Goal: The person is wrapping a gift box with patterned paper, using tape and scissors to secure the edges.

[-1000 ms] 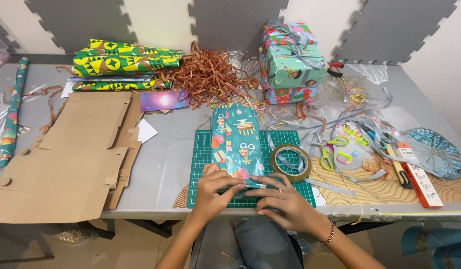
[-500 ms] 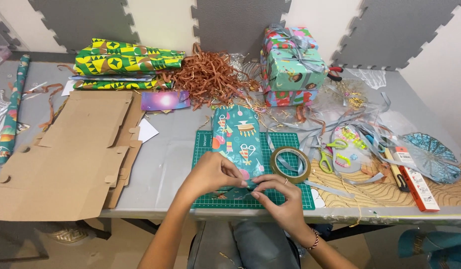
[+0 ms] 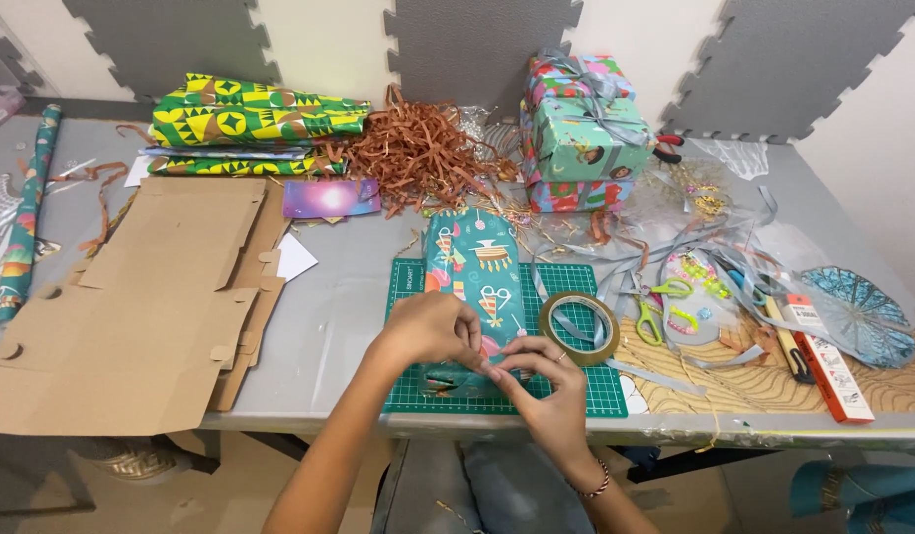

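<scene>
Most of the parcel is already looking wrapped in teal paper; we are judging that only its near end is left to close. It is lying on the green mat, with the tape roll at its 3 o'clock. Our left hand and right hand are pinching together at that end, fingers curled tight. Whether tape is sitting between them, we cannot tell; our hands are hiding the fold.
</scene>
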